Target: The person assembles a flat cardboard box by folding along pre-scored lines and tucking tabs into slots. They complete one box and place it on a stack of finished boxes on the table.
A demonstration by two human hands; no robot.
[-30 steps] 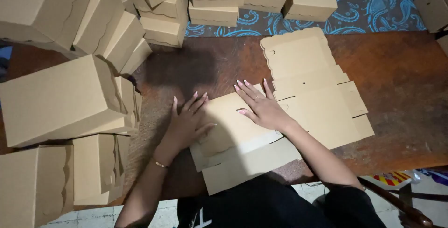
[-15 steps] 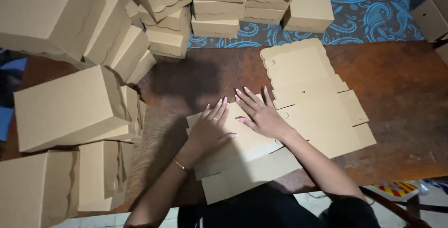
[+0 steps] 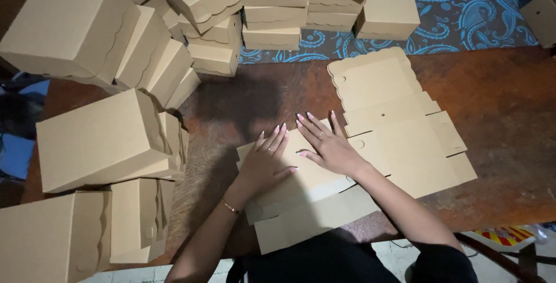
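Observation:
A flat, unfolded brown cardboard box blank lies on the dark wooden table right in front of me. My left hand rests flat on its upper left part, fingers spread and pointing away. My right hand lies palm down beside it on the same blank, fingers apart, almost touching the left fingertips. To the right lies a stack of further flat blanks with a scalloped top edge. Neither hand grips anything.
Several folded brown boxes are piled at the left and along the back. A single box sits on the blue patterned cloth behind the table. A colourful item lies below the table's near right edge.
My left hand has slid right from the table's wood onto the blank, ending next to my right hand. The right hand has barely shifted. The view has drifted slightly.

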